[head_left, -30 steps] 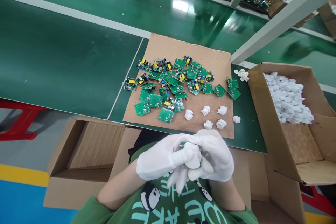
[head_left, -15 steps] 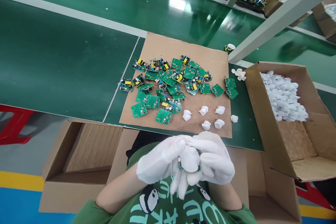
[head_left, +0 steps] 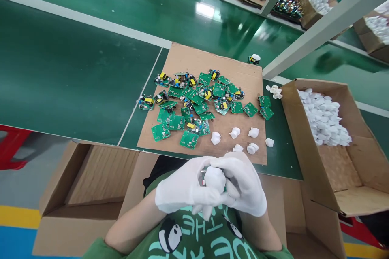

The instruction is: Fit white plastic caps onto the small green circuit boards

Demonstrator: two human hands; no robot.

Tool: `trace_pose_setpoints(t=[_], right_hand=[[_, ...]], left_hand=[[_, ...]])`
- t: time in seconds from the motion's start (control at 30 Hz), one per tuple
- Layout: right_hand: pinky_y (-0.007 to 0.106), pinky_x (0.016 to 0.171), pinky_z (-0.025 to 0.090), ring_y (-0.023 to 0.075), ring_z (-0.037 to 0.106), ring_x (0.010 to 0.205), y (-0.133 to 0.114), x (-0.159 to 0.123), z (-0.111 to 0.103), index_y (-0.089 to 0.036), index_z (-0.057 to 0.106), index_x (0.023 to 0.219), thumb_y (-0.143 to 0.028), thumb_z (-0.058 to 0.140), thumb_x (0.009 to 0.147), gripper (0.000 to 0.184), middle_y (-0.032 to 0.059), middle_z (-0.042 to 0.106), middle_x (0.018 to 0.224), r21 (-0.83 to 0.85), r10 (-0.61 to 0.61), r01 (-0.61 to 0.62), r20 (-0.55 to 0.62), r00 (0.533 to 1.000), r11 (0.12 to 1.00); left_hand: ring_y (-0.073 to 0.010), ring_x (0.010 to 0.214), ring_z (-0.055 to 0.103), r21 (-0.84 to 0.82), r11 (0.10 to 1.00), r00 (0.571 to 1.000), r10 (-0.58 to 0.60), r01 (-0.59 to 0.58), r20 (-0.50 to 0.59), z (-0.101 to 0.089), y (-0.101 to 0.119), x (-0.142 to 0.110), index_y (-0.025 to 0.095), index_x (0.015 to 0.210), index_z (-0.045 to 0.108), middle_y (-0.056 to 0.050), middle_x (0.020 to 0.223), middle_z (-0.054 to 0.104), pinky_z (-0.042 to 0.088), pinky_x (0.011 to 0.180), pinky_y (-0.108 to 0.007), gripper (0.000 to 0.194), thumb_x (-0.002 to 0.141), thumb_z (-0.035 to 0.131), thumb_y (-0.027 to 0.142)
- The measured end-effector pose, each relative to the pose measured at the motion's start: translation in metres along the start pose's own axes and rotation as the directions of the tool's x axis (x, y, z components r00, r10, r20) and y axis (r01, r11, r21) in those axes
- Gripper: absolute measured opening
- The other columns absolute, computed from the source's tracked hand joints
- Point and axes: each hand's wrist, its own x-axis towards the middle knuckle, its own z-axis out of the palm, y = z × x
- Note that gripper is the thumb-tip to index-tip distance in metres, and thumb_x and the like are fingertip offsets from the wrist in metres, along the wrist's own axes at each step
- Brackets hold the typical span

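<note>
Both my hands wear white gloves and meet close to my chest. My left hand (head_left: 182, 188) and my right hand (head_left: 246, 184) are closed together round a white plastic shell (head_left: 214, 178) with a green circuit board edge showing beside it. Ahead on a cardboard sheet (head_left: 212, 56) lies a heap of green circuit boards (head_left: 197, 101). Several loose white shells (head_left: 235, 132) lie on the sheet's near right part, just beyond my hands.
An open carton of white shells (head_left: 323, 119) stands at the right. An empty open carton (head_left: 91, 178) sits low at the left. A green conveyor belt (head_left: 75, 60) runs across. A grey metal post (head_left: 319, 24) slants at the upper right. More cartons stand beyond.
My hands stay clasped at my chest and have turned the shell slightly. The view has shifted, so the table sits a bit lower and to the left.
</note>
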Motion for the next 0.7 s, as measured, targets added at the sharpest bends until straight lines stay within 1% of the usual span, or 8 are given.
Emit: trace_pose_setpoints(t=[0.23,0.33,0.4,0.47,0.53,0.6,0.63,0.7], right_hand=[[0.037,0.079,0.053,0.0211,0.064,0.093,-0.008,0.037,-0.020,-0.020,0.048,0.131,-0.045,0.045,0.101,0.039,0.0096,0.070,0.104,-0.003,-0.148,0.148,-0.098,0.984,0.989],[0.035,0.078,0.052,0.0194,0.064,0.086,-0.010,0.065,-0.041,-0.023,0.059,0.111,-0.042,0.039,0.104,0.029,0.0061,0.071,0.097,0.014,-0.168,0.168,-0.041,0.985,0.986],[0.033,0.075,0.050,0.0180,0.064,0.079,0.002,0.092,-0.059,-0.024,0.064,0.090,-0.042,0.040,0.103,0.032,0.0030,0.070,0.086,-0.019,-0.085,0.085,0.032,0.996,0.996],[0.032,0.082,0.049,0.0189,0.065,0.089,0.033,0.125,-0.081,-0.024,0.068,0.088,-0.033,0.046,0.101,0.027,0.0033,0.072,0.092,-0.168,0.068,-0.066,0.009,0.998,0.984],[0.033,0.091,0.047,0.0212,0.065,0.100,0.079,0.162,-0.099,-0.023,0.071,0.092,-0.028,0.051,0.096,0.021,0.0044,0.073,0.105,-0.302,0.246,-0.243,-0.028,0.969,0.922],[0.033,0.094,0.046,0.0229,0.065,0.103,0.131,0.198,-0.107,-0.019,0.072,0.094,-0.023,0.051,0.094,0.021,0.0077,0.073,0.108,-0.450,0.486,-0.507,-0.173,0.857,0.735],[0.034,0.096,0.045,0.0243,0.064,0.107,0.156,0.214,-0.107,-0.017,0.071,0.100,-0.024,0.050,0.095,0.023,0.0108,0.071,0.112,-0.508,0.581,-0.618,-0.253,0.773,0.601],[0.040,0.098,0.044,0.0295,0.061,0.113,0.194,0.237,-0.102,-0.006,0.066,0.112,-0.018,0.044,0.096,0.029,0.0226,0.066,0.119,-0.562,0.649,-0.671,-0.284,0.706,0.484]], left_hand=[[-0.0085,0.040,0.053,-0.003,0.998,0.998,0.064,-0.064,0.010,-0.010,-0.005,0.005,0.014,0.117,0.064,-0.001,0.061,0.063,0.036,0.034,-0.015,0.041,0.085,0.064,0.039],[-0.0162,0.060,0.064,-0.237,0.960,0.987,0.158,-0.150,0.017,-0.019,-0.007,0.013,0.020,0.132,0.055,-0.008,0.088,0.067,0.048,0.045,-0.022,0.061,0.083,0.061,0.057],[-0.0170,0.072,0.065,-0.210,0.952,0.972,0.201,-0.222,-0.119,-0.020,0.004,0.012,0.024,0.131,0.055,-0.011,0.110,0.065,0.052,0.055,-0.026,0.056,0.087,0.056,0.058],[-0.0137,0.079,0.062,0.007,0.975,0.917,0.212,-0.223,-0.338,-0.012,0.024,0.004,0.025,0.128,0.056,-0.010,0.126,0.061,0.052,0.070,-0.027,0.041,0.091,0.057,0.044],[-0.0162,0.089,0.062,0.132,0.981,0.899,0.184,-0.142,-0.397,0.008,0.042,-0.010,0.028,0.128,0.056,-0.007,0.123,0.064,0.050,0.083,-0.031,0.040,0.089,0.061,0.033],[-0.0215,0.100,0.063,0.133,0.984,0.942,0.153,-0.118,-0.299,0.035,0.046,-0.025,0.030,0.128,0.059,-0.004,0.104,0.071,0.049,0.088,-0.034,0.043,0.085,0.064,0.028],[-0.0222,0.099,0.065,0.072,0.979,0.928,0.204,-0.191,-0.312,0.050,0.041,-0.030,0.031,0.128,0.061,-0.002,0.102,0.072,0.049,0.087,-0.034,0.043,0.085,0.063,0.029],[-0.0225,0.100,0.066,-0.042,0.950,0.895,0.275,-0.309,-0.352,0.080,0.021,-0.035,0.033,0.129,0.061,0.000,0.107,0.073,0.050,0.087,-0.035,0.043,0.085,0.061,0.032]])
